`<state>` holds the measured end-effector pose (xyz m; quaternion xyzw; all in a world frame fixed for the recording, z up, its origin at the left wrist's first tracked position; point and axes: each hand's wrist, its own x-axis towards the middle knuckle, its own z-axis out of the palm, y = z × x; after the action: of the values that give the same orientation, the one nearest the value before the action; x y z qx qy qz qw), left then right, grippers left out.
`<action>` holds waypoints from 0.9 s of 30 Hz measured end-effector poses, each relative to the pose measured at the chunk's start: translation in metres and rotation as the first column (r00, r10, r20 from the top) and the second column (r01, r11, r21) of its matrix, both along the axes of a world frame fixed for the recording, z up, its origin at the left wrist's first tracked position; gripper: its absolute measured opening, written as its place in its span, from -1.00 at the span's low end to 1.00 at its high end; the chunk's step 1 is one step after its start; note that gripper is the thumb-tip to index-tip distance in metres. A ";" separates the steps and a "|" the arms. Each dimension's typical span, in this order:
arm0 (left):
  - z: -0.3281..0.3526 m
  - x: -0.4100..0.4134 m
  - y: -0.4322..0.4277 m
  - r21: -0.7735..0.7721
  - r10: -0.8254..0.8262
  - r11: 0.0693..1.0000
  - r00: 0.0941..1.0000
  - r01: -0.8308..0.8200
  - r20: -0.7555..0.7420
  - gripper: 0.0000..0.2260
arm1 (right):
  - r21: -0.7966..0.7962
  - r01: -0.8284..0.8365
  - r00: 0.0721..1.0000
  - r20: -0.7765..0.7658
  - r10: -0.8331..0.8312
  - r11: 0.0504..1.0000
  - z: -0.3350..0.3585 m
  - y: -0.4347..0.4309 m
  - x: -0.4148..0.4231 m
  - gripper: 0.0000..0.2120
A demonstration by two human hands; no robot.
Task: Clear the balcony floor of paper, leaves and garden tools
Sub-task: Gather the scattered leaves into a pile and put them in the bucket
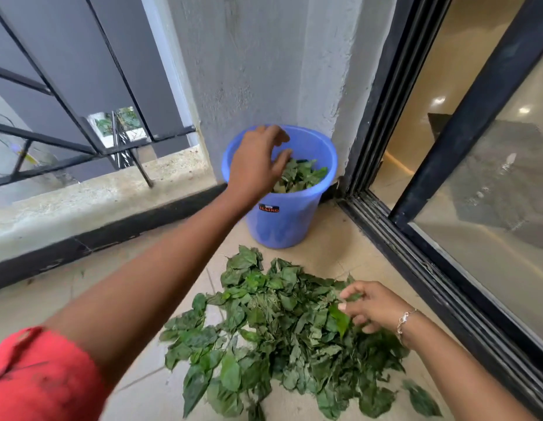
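The leaves (279, 329) lay in a loose pile on the floor (142, 381), directly under and to the left of the right grip (375, 305), which sat on the pile's right edge pinching a leaf or two between thumb and fingers. The bucket (282, 229) stood beyond the pile, up and left of that grip, in the wall corner, already partly filled with more of them. The left grip (255, 161) hung over the bucket's near rim, fingers loosely spread, with nothing visible in them. The right grip was nearer the pile, and its way to the bucket ran forward and left over the leaves. The left forearm crossed that line and would likely need to clear first. The door track (416, 268) ran close on the right and a ledge (81, 202) on the left. No paper or tools showed.
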<state>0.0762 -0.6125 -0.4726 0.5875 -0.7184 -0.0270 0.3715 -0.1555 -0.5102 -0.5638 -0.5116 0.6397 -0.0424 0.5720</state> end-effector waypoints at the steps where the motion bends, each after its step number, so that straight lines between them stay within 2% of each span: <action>1: -0.016 -0.003 0.022 -0.117 -0.060 0.991 0.998 0.059 -0.006 -0.78 | 0.011 -0.005 1.000 -0.020 0.005 1.000 -0.002 0.000 -0.004 -0.77; 2: -0.037 -0.005 0.044 -0.157 -0.122 0.980 0.992 0.126 0.036 -0.76 | 0.022 -0.008 0.999 -0.037 0.009 1.000 -0.003 0.000 -0.008 -0.77; 3: -0.061 -0.009 0.067 -0.076 -0.188 0.978 0.976 0.197 0.106 -0.70 | 0.026 -0.008 0.999 -0.050 0.009 1.000 -0.004 -0.001 -0.011 -0.77; 4: -0.086 -0.012 0.088 0.126 -0.238 0.968 0.956 0.218 0.172 -0.56 | 0.027 -0.007 0.998 -0.057 0.008 1.000 -0.005 -0.001 -0.012 -0.76; 5: -0.109 -0.014 0.105 0.407 -0.282 0.896 0.935 0.176 0.216 -0.36 | 0.026 -0.006 0.998 -0.056 0.008 1.000 -0.006 -0.001 -0.012 -0.76; 6: -0.133 -0.013 0.114 0.652 -0.321 0.753 0.914 0.088 0.248 -0.15 | 0.026 -0.006 0.998 -0.055 0.007 1.000 -0.007 -0.001 -0.011 -0.74; 7: -0.156 -0.011 0.120 0.795 -0.379 0.607 0.874 -0.013 0.304 0.01 | 0.026 -0.010 0.998 -0.057 0.012 1.000 -0.008 -0.002 -0.010 -0.73; 8: -0.174 -0.009 0.122 0.847 -0.450 0.525 0.815 -0.088 0.364 0.12 | 0.029 -0.023 0.998 -0.062 0.025 0.999 -0.009 -0.001 -0.007 -0.73; 9: -0.186 -0.007 0.123 0.858 -0.502 0.496 0.764 -0.130 0.406 0.19 | 0.035 -0.040 0.997 -0.066 0.042 0.999 -0.010 -0.001 -0.005 -0.72; 11: -0.203 -0.007 0.122 0.861 -0.540 0.480 0.716 -0.170 0.442 0.24 | 0.045 -0.067 0.996 -0.059 0.069 0.997 -0.011 -0.001 0.000 -0.71; 13: -0.211 -0.013 0.121 0.860 -0.557 0.473 0.690 -0.193 0.462 0.22 | 0.050 -0.074 0.996 -0.041 0.076 0.996 -0.012 -0.002 0.005 -0.70; 15: -0.215 -0.021 0.125 0.858 -0.555 0.478 0.694 -0.186 0.459 0.10 | 0.052 -0.079 0.996 -0.032 0.080 0.996 -0.013 -0.002 0.009 -0.69; 19: -0.212 -0.018 0.123 0.807 -0.419 0.583 0.819 -0.088 0.392 -0.52 | 0.037 -0.086 0.996 -0.032 0.087 0.996 -0.012 -0.003 0.014 -0.70; 21: -0.199 -0.014 0.117 0.799 -0.342 0.600 0.889 -0.043 0.305 -0.70 | 0.031 -0.095 0.995 -0.034 0.096 0.995 -0.011 -0.003 0.015 -0.70; 23: -0.183 -0.014 0.112 0.779 -0.272 0.627 0.933 -0.014 0.235 -0.71 | 0.023 -0.103 0.994 -0.035 0.104 0.994 -0.009 -0.003 0.015 -0.70; 27: -0.152 -0.011 0.104 0.732 -0.163 0.679 0.984 0.054 0.079 -0.62 | 0.013 -0.108 0.994 -0.033 0.109 0.994 -0.006 -0.003 0.017 -0.71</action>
<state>0.0657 -0.5084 -0.6247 0.6432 -0.7061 -0.2909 0.0558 -0.1384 -0.5129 -0.5695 -0.5430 0.6209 0.0010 0.5653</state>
